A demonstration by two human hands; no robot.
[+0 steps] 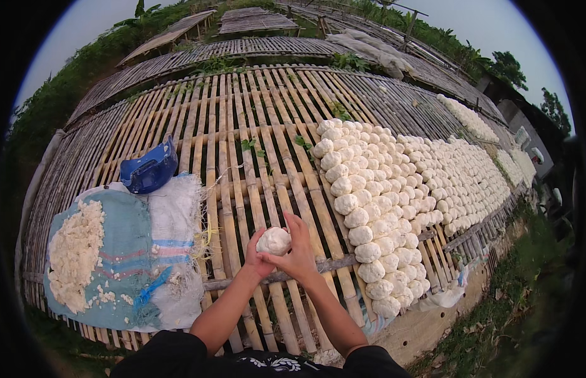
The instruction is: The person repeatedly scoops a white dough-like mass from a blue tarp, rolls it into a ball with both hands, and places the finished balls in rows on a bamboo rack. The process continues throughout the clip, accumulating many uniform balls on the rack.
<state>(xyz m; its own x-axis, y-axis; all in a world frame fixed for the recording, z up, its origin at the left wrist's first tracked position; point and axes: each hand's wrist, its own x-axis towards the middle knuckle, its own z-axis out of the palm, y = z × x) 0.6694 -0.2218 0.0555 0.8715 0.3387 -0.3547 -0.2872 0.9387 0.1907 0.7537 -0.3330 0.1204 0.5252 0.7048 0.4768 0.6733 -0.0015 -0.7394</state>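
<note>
Dough ball (274, 240) sits cupped between both hands, left hand (256, 257) beneath, right hand (300, 251) wrapping it, just left of the ball rows (368, 208).

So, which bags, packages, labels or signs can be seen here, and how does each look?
Woven sack: spread flat on the bamboo rack at the left, pale blue-green and white with red and blue stripes, white crumbly paste heaped on it.
Blue container: just behind the sack, lying tilted.
No labels, signs or screens.
</note>
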